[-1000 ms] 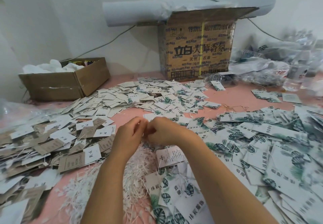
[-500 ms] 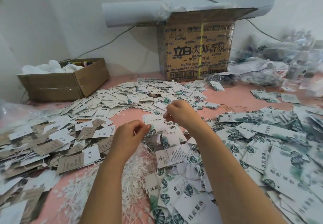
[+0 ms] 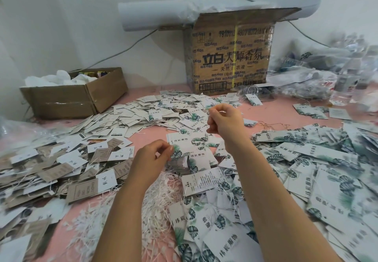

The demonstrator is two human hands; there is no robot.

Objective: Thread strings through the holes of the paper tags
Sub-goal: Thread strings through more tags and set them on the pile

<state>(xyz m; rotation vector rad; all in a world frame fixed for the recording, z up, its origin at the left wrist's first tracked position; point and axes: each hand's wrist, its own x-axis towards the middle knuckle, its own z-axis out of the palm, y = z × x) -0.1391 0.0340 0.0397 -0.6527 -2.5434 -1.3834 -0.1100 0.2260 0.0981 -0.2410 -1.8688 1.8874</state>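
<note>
The left hand's (image 3: 151, 159) fingers (image 3: 170, 149) pinch the near edge of a leaf-printed paper tag (image 3: 191, 146), held low over the pink counter (image 3: 272, 110). The right hand (image 3: 225, 118) hovers higher and farther out, its fingers (image 3: 212, 112) curled with tips together; any string between them is too thin to see. A tangle of white strings (image 3: 161, 196) lies beneath the left wrist. Heaps of loose tags (image 3: 143, 112) spread all around, and a printed cardboard box (image 3: 231, 57) stands at the wall.
</note>
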